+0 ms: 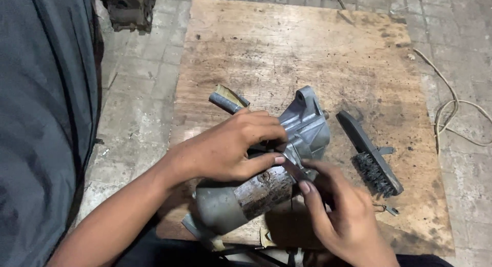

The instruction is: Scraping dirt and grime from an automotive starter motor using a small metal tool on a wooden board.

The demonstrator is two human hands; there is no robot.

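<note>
A grey starter motor (256,190) with a cast aluminium nose housing (307,126) lies on a worn wooden board (287,51). My left hand (230,146) rests over the motor's middle, fingers curled around it. My right hand (341,221) pinches a thin flat metal tool (291,168) and presses its tip against the joint between housing and rusty cylindrical body. A grey-handled tool (228,100) pokes out behind my left hand.
A black wire brush (371,154) lies right of the motor on the board. A small metal clip (389,209) sits near the board's right front. A pale cord (453,113) curls on the paved floor. Dark cloth (46,118) fills the left.
</note>
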